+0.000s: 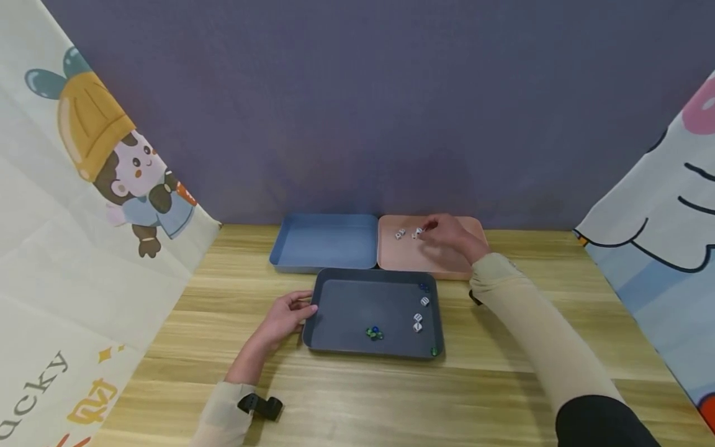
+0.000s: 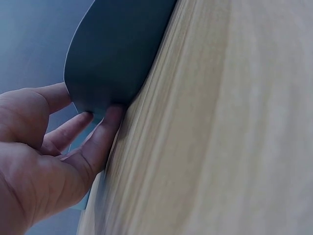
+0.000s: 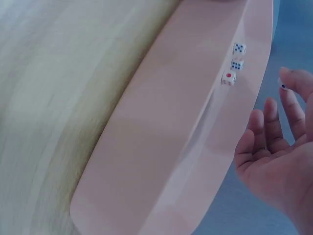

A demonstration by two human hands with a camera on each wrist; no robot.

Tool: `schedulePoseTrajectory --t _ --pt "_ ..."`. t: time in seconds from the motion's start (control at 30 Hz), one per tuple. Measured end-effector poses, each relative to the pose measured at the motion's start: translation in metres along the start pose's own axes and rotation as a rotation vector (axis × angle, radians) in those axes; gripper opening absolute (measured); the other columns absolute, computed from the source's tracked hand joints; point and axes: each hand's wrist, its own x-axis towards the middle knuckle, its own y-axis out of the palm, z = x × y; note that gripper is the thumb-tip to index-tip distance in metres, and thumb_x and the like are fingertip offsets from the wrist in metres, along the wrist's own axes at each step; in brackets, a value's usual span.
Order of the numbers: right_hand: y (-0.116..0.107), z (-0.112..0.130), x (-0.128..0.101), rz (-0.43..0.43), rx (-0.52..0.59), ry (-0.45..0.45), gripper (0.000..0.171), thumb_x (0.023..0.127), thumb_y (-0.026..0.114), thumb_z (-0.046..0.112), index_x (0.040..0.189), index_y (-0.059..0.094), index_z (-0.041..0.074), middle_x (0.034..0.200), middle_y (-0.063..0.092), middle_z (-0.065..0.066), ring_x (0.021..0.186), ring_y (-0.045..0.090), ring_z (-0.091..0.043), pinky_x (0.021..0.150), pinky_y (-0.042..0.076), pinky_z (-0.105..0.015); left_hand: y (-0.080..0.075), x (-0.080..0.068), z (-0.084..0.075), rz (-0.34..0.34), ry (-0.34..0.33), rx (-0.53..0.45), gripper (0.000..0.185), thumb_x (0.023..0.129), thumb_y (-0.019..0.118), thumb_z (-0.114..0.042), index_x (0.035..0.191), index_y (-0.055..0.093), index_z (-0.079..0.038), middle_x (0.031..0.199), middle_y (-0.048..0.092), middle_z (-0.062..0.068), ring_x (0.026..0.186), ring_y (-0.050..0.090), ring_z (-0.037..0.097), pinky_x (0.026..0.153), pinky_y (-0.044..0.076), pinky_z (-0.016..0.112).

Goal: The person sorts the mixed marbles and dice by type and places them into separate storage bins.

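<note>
Right hand (image 1: 447, 237): reaches out over the pink tray (image 1: 475, 228). The arm is stretched long across the table. In the right wrist view the fingers (image 3: 274, 122) are spread and loose, and a small white die (image 3: 283, 86) sits at a fingertip. I cannot tell if it is pinched.
Left hand (image 1: 286, 316): rests on the table at the left edge of the dark tray (image 1: 335, 298). The thumb and fingers (image 2: 105, 132) pinch the tray's corner.
Pink tray: at the back right, with three white dice (image 3: 234, 63) near its far edge.
Dark tray: in front, with more white dice (image 1: 420, 315) and little green and blue marbles (image 1: 374, 333) inside.
Blue tray (image 1: 326, 242): at the back left, touching the pink tray.
Table (image 1: 503, 372): light wood.
</note>
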Motion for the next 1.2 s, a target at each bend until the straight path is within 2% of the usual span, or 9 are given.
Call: schedulePoseTrajectory --t 0.2,0.5,0.67,0.83,1.0,1.2 --pt "-0.005 -0.01 0.009 -0.035 0.0 0.043 0.025 0.095 0.065 0.019 0.112 0.065 0.001 0.111 0.059 -0.016 0.1 0.056 -0.033 0.084 0.048 -0.048 0.003 0.0 0.0 -0.001 -0.003 0.003 0.049 0.094 0.068 -0.016 0.139 0.052 -0.005 0.119 0.061 0.018 0.1 0.062 0.025 0.065 0.052 0.034" --pt "-0.017 -0.013 0.011 -0.036 0.016 0.079 0.038 0.097 0.062 0.021 0.127 0.059 -0.003 0.123 0.054 -0.021 0.109 0.053 -0.037 0.091 0.045 -0.052 0.008 -0.001 -0.002 0.001 0.006 -0.017 0.048 0.094 0.065 -0.011 0.139 0.051 -0.001 0.117 0.062 0.018 0.1 0.063 0.029 0.064 0.053 0.036" --pt "-0.018 -0.01 0.012 -0.039 -0.013 0.083 0.036 0.096 0.062 0.02 0.125 0.061 -0.002 0.121 0.055 -0.02 0.108 0.053 -0.037 0.09 0.046 -0.051 0.007 0.0 -0.001 -0.001 0.004 -0.011 0.047 0.094 0.066 -0.012 0.138 0.052 -0.002 0.115 0.062 0.017 0.096 0.063 0.026 0.063 0.052 0.035" --pt "-0.017 -0.001 0.01 -0.032 -0.075 0.038 0.035 0.096 0.063 0.019 0.123 0.062 -0.003 0.12 0.057 -0.019 0.104 0.055 -0.032 0.086 0.047 -0.047 0.006 0.001 0.001 -0.011 0.007 -0.017 0.047 0.094 0.067 -0.014 0.138 0.053 -0.003 0.115 0.062 0.016 0.096 0.063 0.024 0.063 0.053 0.035" --pt "-0.014 0.009 0.004 -0.006 -0.094 -0.046 0.031 0.095 0.065 0.015 0.118 0.065 -0.005 0.111 0.062 -0.016 0.097 0.058 -0.032 0.081 0.049 -0.044 0.005 0.001 0.002 -0.019 0.006 -0.009 0.047 0.094 0.067 -0.014 0.138 0.053 -0.004 0.116 0.062 0.016 0.098 0.063 0.025 0.063 0.052 0.035" --pt "-0.006 0.017 -0.014 0.07 -0.146 -0.131 0.021 0.094 0.066 0.014 0.111 0.07 0.003 0.105 0.066 -0.008 0.09 0.061 -0.029 0.075 0.05 -0.038 0.004 0.002 0.003 -0.017 0.002 -0.001 0.049 0.095 0.066 -0.014 0.139 0.051 -0.002 0.116 0.062 0.015 0.096 0.062 0.025 0.062 0.052 0.036"
